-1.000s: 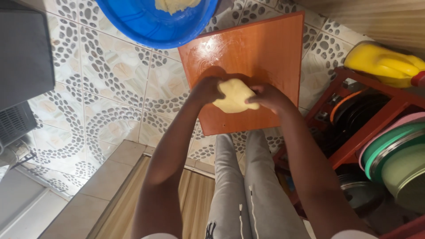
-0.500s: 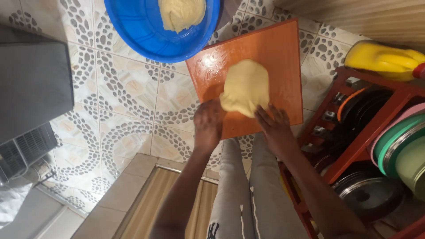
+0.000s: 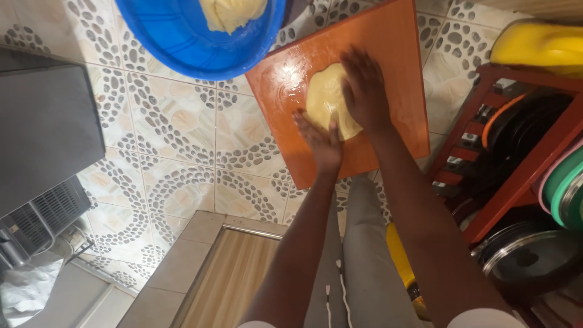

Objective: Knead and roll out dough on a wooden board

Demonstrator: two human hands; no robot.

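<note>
From where I watch, the view has closed in since half a second ago: the orange board (image 3: 388,73) now fills more of the picture, and both hands have moved up onto the dough (image 3: 325,100). Before, they sat at its near edge; now my right hand (image 3: 364,91) lies flat across the right half of the dough, fingers (image 3: 355,64) spread and stretched away from me, open and pressing rather than gripping. My left hand (image 3: 319,140) rests at the dough's near-left edge, fingers extended and open, their tips touching the dough. Neither hand closes around anything.

The dough is a pale yellow, flattened round lying near the middle of the board, which sits on the patterned tile floor (image 3: 176,127). Most of its left part shows; the right part is hidden under my right hand.

Beyond the board's upper left corner stands a blue basin (image 3: 182,42) with another lump of dough (image 3: 234,12) in it. A red rack (image 3: 522,176) with lids and plates stands to the right, a yellow container (image 3: 540,45) above it. A dark grey box (image 3: 45,133) sits at the left.
</note>
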